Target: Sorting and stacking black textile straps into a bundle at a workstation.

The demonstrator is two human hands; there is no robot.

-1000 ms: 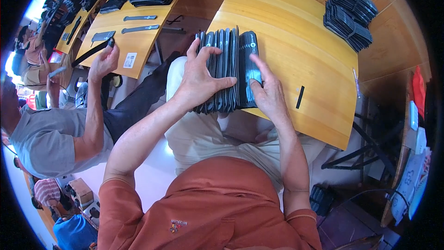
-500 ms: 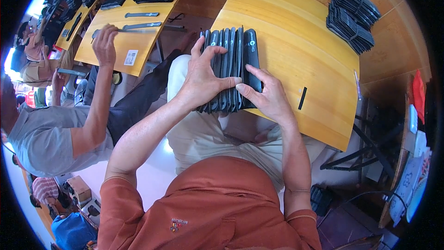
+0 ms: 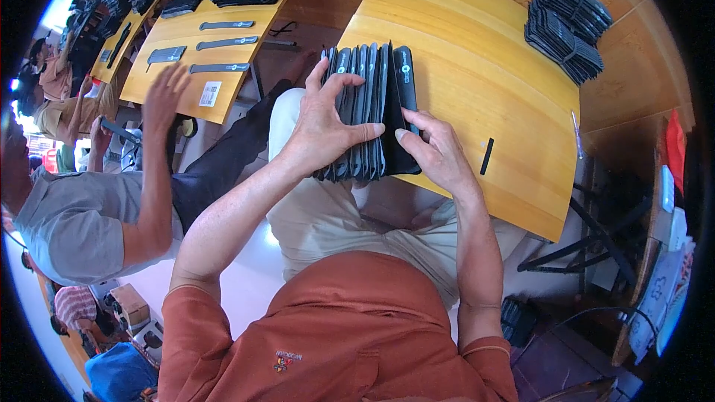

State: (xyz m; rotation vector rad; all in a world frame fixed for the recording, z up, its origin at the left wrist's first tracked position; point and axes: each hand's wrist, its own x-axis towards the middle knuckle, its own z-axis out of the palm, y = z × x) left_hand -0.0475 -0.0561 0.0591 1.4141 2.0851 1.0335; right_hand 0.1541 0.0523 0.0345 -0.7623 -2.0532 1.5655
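Observation:
A row of flat black pouches point(image 3: 365, 108), packed on edge side by side, stands at the near left edge of the wooden table point(image 3: 477, 89). My left hand point(image 3: 322, 125) is closed across the row, fingers over its left part and thumb pressed against its right side. At the right end one black pouch point(image 3: 407, 89) with a small pale emblem leans apart, leaving a dark gap. Around the near part of that pouch my right hand point(image 3: 439, 150) is closed, thumb at the gap and fingers on the outer side.
On the table right of my hands lies a short black strip point(image 3: 487, 156). Banded stacks of black pouches point(image 3: 566, 26) sit at the far right corner. To my left a co-worker's hand point(image 3: 164, 97) hovers by another table point(image 3: 175, 30) holding pouches and piles.
My right thumb has moved right with the end pouch, and the gap beside the row is wider. The co-worker's hand has drawn back from a pouch, which now lies on their table.

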